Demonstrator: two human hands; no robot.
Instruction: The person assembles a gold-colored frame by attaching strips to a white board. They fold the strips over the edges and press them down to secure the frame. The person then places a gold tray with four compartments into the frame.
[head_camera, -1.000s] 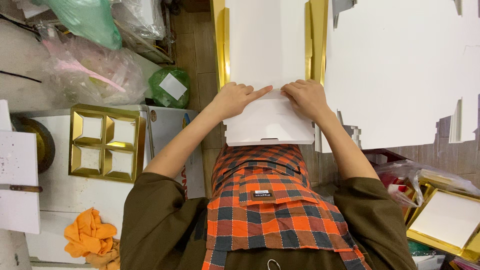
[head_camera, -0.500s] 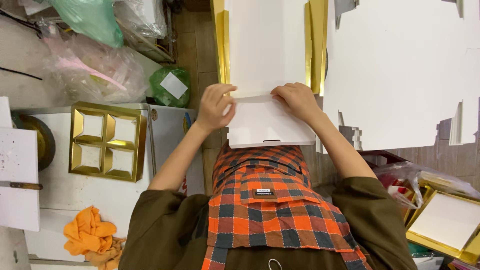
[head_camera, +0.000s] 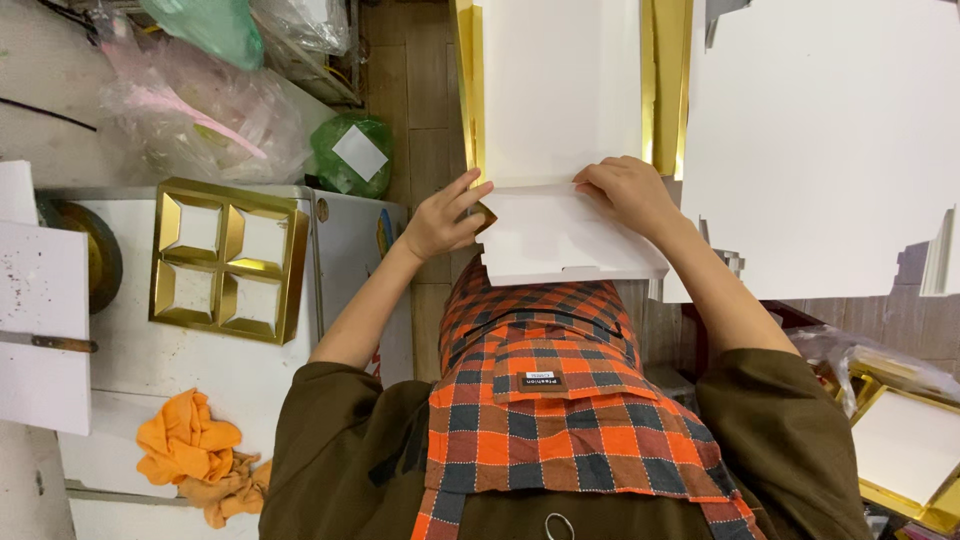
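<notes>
1. A cluttered workshop seen from above: a wooden floor (head_camera: 425, 110) runs between a white table (head_camera: 130, 370) on our left and a large white card sheet (head_camera: 820, 140) on our right.
2. We lean over a flat white box blank (head_camera: 560, 90) with gold side edges, stretched out ahead of us above the lap of our orange plaid apron (head_camera: 560, 400).
3. The near flap (head_camera: 565, 235) of the blank is folded toward us, and it lies just above the apron's upper edge.
4. Our left hand (head_camera: 445, 215) pinches the flap's left corner, thumb and fingers narrowed on the card where a small gold tab shows.
5. Our right hand (head_camera: 625, 190) presses down on the crease at the right, fingers curled over the card's fold.
6. On the table sits a gold divider tray (head_camera: 228, 262) with 4 compartments, well apart from both hands.
7. An orange cloth (head_camera: 195, 455) lies crumpled at the table's near edge.
8. A green plastic-wrapped bundle (head_camera: 350, 155) rests on the floor beyond the table, beside clear bags (head_camera: 200, 110).
9. At lower right, a gold-rimmed white box (head_camera: 905, 450) lies near our right sleeve.
</notes>
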